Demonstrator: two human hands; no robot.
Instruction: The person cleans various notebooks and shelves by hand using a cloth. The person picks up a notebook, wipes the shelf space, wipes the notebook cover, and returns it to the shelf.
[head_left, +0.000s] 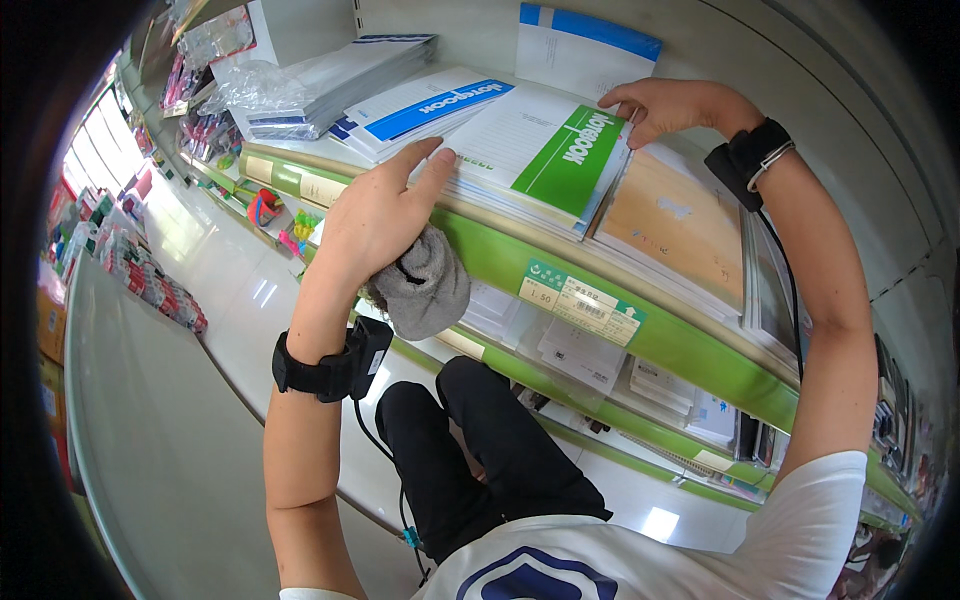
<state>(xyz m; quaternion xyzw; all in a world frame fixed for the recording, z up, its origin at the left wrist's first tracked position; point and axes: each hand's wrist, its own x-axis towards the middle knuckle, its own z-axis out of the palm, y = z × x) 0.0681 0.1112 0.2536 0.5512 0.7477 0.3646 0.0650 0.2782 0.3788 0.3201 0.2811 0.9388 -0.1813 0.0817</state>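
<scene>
Before me on a shelf lies a stack of notebooks with a green-banded cover (540, 150). My right hand (664, 112) is at its far right corner, thumb and fingertips on or close to the edge; whether they grip it is unclear. My left hand (386, 206) rests at the stack's near left corner, and a grey cloth (427, 285) hangs beneath that palm, seemingly held by fingers I cannot see. Left of the green stack are blue-banded notebooks (431, 105); to its right are tan-covered notebooks (675, 225). A blue-topped pad (589, 49) leans against the back panel.
Plastic-wrapped paper packs (330, 82) stand at the shelf's left. The green shelf edge (675, 360) bears a price label (581, 300). Lower shelves hold envelopes (581, 356) and other stationery. A grey counter (172, 420) stands at left, with packaged goods (150, 277) beyond.
</scene>
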